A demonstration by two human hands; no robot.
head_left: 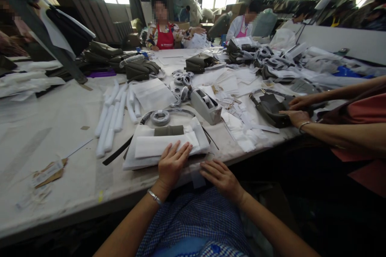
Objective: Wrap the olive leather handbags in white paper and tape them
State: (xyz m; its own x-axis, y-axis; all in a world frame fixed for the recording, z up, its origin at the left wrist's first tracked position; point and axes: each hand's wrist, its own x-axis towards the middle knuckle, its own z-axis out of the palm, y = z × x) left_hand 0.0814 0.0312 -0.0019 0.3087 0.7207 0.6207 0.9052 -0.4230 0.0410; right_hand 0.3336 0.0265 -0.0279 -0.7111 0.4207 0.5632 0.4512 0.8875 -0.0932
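While the left hand (pixel 174 161) is laid flat, fingers extended, on a white sheet (pixel 164 145), nothing is seen gripped by it. The right hand (pixel 221 178) is held loose at the near desk (pixel 80 168) edge, with nothing seen grasped; contact can't be told. An olive bag (pixel 169 130) is set under and just beyond the left hand. Status, as judged: partly covered. Done: front face overlaid with white sheeting. Left: an olive band is exposed above the sheet, and the dark strap (pixel 119 150) is left loose, uncovered on the left. No tape can be made out on the cover. Just beyond the bag, a wrapped coil (pixel 159 117) is placed. Farther left, white tubes (pixel 111 130) are lined up; ahead of the right hand, a tape dispenser (pixel 206 106) is parked. Well right, another olive bag is handled by a co-worker's hands (pixel 298 118).
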